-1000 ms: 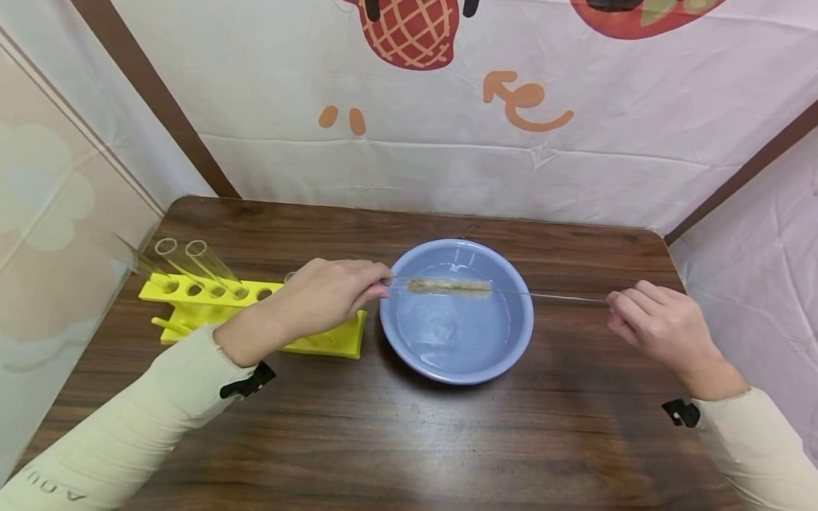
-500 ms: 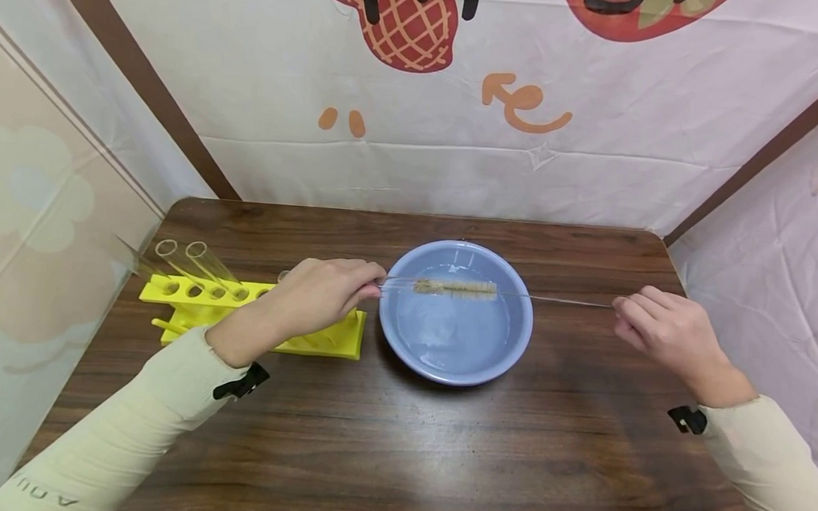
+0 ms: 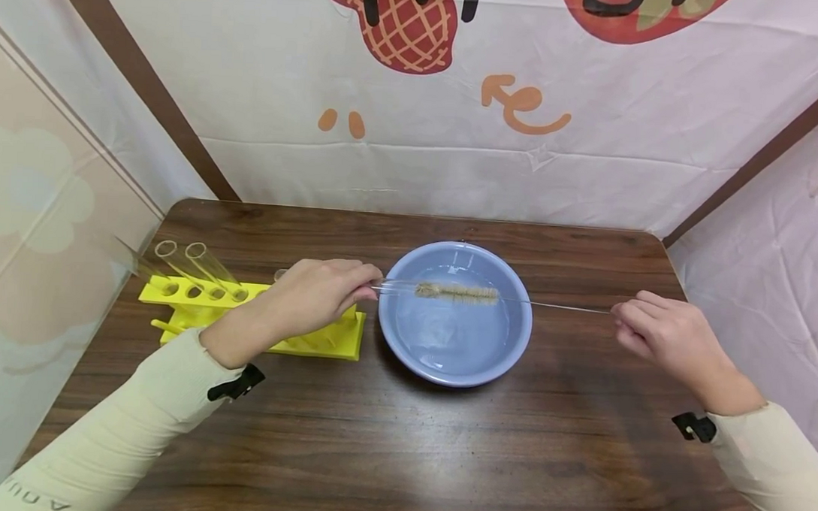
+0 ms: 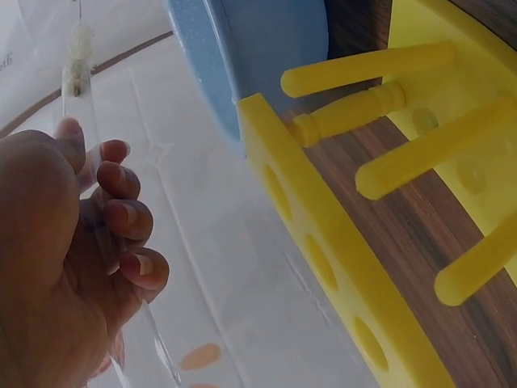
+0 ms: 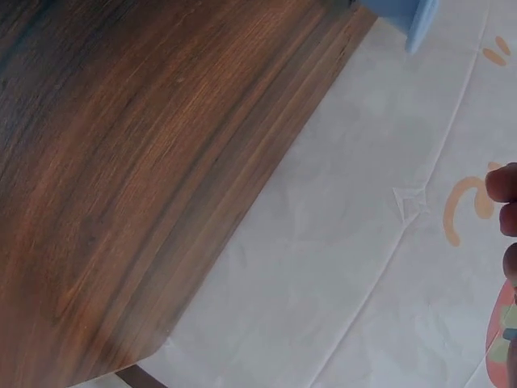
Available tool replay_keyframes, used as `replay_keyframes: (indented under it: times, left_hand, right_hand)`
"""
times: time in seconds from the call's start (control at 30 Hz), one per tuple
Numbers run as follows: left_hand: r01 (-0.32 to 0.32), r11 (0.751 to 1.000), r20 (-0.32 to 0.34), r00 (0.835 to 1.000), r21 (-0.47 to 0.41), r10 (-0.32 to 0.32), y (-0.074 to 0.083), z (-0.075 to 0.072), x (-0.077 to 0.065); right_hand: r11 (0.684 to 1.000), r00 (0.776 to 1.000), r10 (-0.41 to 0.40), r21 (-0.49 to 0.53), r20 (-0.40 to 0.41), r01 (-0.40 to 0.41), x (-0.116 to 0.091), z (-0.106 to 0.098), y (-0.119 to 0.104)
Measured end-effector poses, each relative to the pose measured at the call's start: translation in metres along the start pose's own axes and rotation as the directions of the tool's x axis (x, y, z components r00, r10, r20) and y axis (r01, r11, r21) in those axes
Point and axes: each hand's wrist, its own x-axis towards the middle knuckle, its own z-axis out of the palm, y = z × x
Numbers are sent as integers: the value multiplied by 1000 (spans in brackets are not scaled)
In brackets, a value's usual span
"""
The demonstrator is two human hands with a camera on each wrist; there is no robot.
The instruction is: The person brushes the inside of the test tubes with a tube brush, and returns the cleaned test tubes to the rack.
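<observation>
My left hand [image 3: 327,286] grips a clear glass test tube [image 3: 397,285], its mouth pointing right over the blue basin. The bristles of a test tube brush [image 3: 462,293] lie in line with the tube, mostly outside it, their left end at its mouth. In the left wrist view, fingers curl around the tube [image 4: 79,105] and the pale brush tip [image 4: 79,52] shows at its mouth. Out to the right, my right hand [image 3: 670,332] pinches the end of the brush's thin wire handle [image 3: 563,306]. Only fingertips [image 5: 505,218] of it enter the right wrist view.
Below the tube and brush stands the blue basin [image 3: 447,336], holding water. A yellow test tube rack [image 3: 338,347] is on the left, partly behind my left forearm. Several glass tubes [image 3: 209,262] lean in it. A printed cloth [image 3: 425,173] hangs behind the wooden table [image 3: 416,451].
The brush has shifted slightly right, with more bristles outside the tube. My right hand has moved a little right and down, the left hand slightly left with the tube.
</observation>
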Motion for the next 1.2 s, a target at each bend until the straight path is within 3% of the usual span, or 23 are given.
replay_keyframes:
  times: [0.17,0.3,0.4,0.67,0.97,1.2]
  left_hand:
    - [24,1000,3,1000,15,-24,-8,0,-3]
    - [116,993,10,993,35,-116,-22,-2,-10]
    - [179,983,29,983,32,-180,-28,-3,-14]
    - [180,984,44,983,11,-180,-25,-1,-11]
    - [172,984,-41,984,-44,-173,-20,-4,-14]
    - [195,971,-100,973,-139,-210,-14,-13,-21]
  right_hand:
    - [997,993,75,27,96,-78,-6,-5,5]
    - [989,979,140,26,146,-146,-15,-12,11]
    - [987,980,152,33,131,-157,-21,-12,14]
    - [983,982,166,59,87,-172,-31,0,13]
    - [982,979,172,59,108,-179,-36,8,7]
    - [983,978,157,78,133,-169,-42,18,3]
